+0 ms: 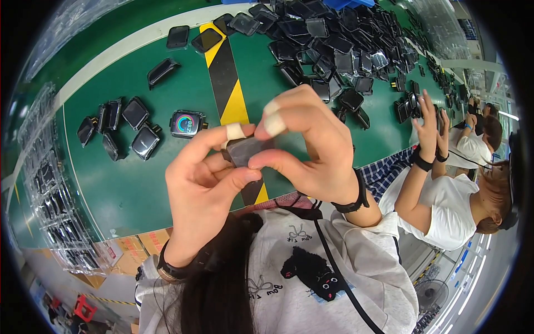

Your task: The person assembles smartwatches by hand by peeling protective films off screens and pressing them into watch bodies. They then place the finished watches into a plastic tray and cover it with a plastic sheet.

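A small dark square watch body (246, 149) is held up close before the head camera, above the green surface (139, 183), pinched between both hands, presumably so its face can be looked over. The left hand (203, 189) is closed on its lower left edge with thumb and taped forefinger; the right hand (311, 150) is clamped on its right side, two fingertips wrapped in tape, likely to keep marks off. A small sorted group of watch bodies (119, 128) is laid to the left, one lit-screen unit (186, 123) beside it, apart from the large heap (334, 44) beyond the yellow-black stripe (228, 83). A co-worker's raised hands (431, 125) are seen at right.
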{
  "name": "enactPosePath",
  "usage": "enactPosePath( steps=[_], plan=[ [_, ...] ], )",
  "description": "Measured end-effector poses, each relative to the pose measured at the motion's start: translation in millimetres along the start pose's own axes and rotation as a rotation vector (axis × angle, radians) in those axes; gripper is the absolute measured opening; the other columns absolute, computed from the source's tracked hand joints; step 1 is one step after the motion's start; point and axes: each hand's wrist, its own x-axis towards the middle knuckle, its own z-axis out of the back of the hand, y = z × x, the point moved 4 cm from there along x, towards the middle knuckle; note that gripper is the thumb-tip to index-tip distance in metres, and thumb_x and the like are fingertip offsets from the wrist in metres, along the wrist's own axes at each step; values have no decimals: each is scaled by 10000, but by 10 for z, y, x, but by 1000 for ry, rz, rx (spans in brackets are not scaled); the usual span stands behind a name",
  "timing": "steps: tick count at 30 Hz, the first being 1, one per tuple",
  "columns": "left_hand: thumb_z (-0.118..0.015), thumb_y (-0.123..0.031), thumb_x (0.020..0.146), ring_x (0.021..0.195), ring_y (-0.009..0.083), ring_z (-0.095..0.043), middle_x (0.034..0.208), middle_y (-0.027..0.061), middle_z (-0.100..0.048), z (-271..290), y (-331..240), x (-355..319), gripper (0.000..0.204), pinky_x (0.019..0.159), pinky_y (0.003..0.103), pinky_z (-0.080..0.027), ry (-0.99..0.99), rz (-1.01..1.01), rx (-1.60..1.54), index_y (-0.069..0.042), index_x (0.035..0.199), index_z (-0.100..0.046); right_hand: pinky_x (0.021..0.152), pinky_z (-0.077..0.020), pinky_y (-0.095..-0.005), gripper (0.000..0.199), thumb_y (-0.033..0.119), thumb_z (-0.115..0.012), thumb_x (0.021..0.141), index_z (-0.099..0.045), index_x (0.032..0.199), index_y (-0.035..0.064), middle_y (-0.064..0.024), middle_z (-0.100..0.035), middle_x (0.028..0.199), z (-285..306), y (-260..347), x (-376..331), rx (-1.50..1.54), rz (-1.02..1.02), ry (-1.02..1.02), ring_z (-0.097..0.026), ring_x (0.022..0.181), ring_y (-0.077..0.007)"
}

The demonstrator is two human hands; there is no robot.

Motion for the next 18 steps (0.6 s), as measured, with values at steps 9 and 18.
enactPosePath(
  steps=[9, 18],
  plan=[
    [-660, 135, 754, 914, 168, -613, 1016, 121, -601, 4, -40, -13, 330, 752, 260, -527, -150, -239, 207, 75, 1062, -556, 694, -459, -305, 304, 21, -797, 674, -609, 907, -25, -101, -584, 884, -32, -16, -205, 291, -297, -106, -563, 807, -192],
    [-684, 44, 785, 754, 118, -566, 851, 68, -575, 69, 1, -30, 166, 646, 213, -482, -69, -365, 175, 51, 923, -593, 678, -454, -268, 248, -18, -759, 702, -609, 899, -21, -100, -578, 903, -105, 82, -284, 293, -349, -112, -558, 785, -168]
  ],
)
